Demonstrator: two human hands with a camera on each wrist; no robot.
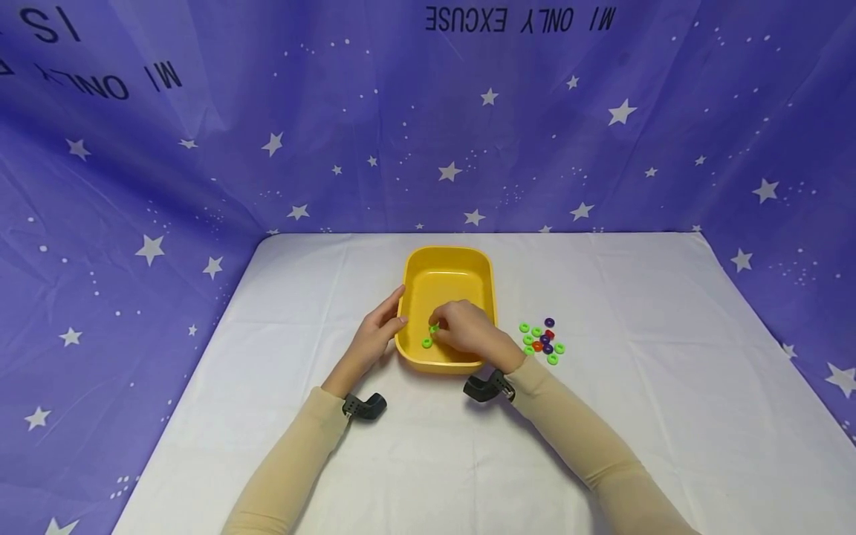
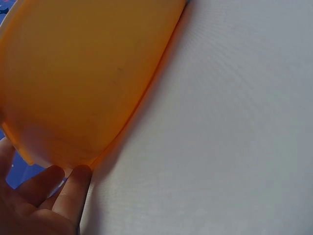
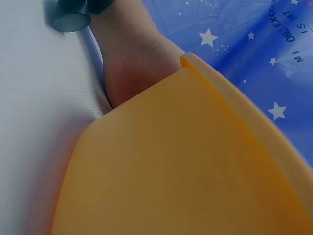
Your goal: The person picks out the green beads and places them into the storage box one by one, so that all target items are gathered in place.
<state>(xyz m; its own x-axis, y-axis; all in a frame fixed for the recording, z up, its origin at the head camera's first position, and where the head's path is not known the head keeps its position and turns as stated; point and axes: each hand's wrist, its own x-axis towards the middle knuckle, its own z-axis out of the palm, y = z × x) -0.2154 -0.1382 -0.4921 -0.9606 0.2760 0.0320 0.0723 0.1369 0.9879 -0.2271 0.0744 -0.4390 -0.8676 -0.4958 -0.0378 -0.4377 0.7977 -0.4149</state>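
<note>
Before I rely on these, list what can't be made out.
Right hand, right wrist view: the yellow tray hides most of it.
Tray's inside, left wrist view: its outer surface hides it.
Green ring, head view: right hand partly covers it.
Red piece, head view: too small to tell shape.
Sleeves, head view: cut off by bottom edge.

Violet-blue sheet backdrop at rear and both sides, creased; printed white five-pointed stars, small white dots. Black capital lettering, upside down, near top. White tablecloth, faint fold lines.
</note>
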